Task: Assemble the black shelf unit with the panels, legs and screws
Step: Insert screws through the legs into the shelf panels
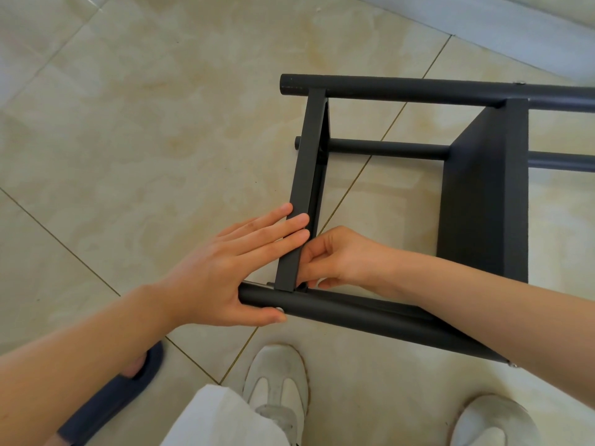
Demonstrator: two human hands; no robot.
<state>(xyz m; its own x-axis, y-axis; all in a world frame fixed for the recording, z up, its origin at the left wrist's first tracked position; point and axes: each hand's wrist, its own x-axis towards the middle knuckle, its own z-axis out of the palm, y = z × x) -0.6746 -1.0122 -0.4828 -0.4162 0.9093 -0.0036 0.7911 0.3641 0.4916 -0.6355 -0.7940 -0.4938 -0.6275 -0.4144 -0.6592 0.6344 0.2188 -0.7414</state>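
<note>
The shelf lay on its side on the floor. The left hand pressed flat on the end panel, thumb by a screw in the near leg. The right hand pinched a small fitting at that joint. It looked like fastening panel to leg; next, I reckoned, tightening while holding the panel square.

Nothing to read in this shot: the black shelf unit shows plain matte paint, with no label, brand or number legible on its panels or legs. The white shoes and the dark slipper carry no readable mark either.
</note>
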